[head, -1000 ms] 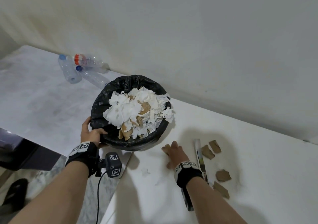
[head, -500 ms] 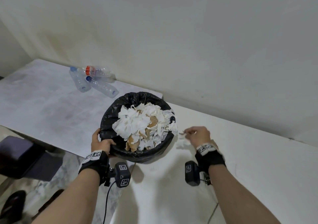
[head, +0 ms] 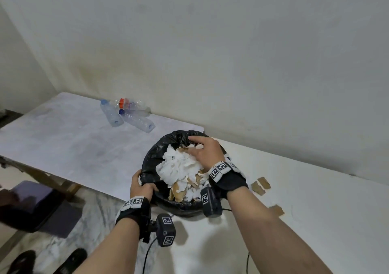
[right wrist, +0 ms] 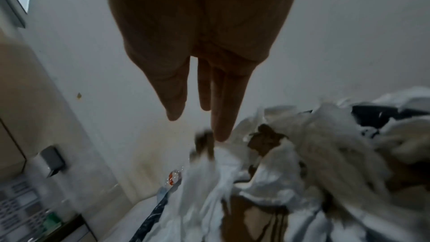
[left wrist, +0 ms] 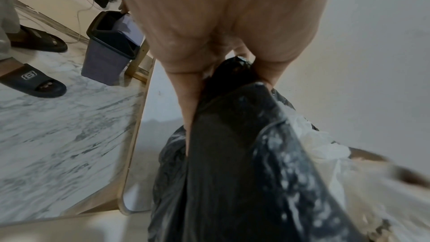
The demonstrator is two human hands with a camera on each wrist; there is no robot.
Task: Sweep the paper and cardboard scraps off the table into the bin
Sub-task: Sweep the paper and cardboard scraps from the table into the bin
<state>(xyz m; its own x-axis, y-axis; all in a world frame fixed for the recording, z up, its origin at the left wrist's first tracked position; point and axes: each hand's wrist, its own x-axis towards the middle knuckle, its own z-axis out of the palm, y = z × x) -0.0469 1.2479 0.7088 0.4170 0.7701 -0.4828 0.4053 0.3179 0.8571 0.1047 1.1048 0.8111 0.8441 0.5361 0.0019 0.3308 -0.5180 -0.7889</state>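
Observation:
A round bin lined with a black bag point(head: 150, 160) is held at the white table's left edge, heaped with white paper point(head: 179, 166) and brown cardboard scraps. My left hand point(head: 140, 186) grips its near rim point(left wrist: 223, 109), thumb outside and fingers curled over the edge. Over the heap my right hand point(head: 203, 149) is spread with straight fingers point(right wrist: 221, 117), fingertips at the scraps near the far rim. Three brown cardboard pieces point(head: 261, 186) point(head: 276, 209) lie on the white table point(head: 315, 210) just right of the bin.
Three empty plastic bottles point(head: 128, 114) lie on the grey table point(head: 63, 139) to the left, near the wall. A purple-grey bin point(left wrist: 109, 51) stands on the marble floor below. Feet in black sandals point(left wrist: 32, 80) show at the left.
My right hand moved from the table beside the bin up and over the heap, and its fingers spread out. The left hand keeps its grip on the rim. The head view rose.

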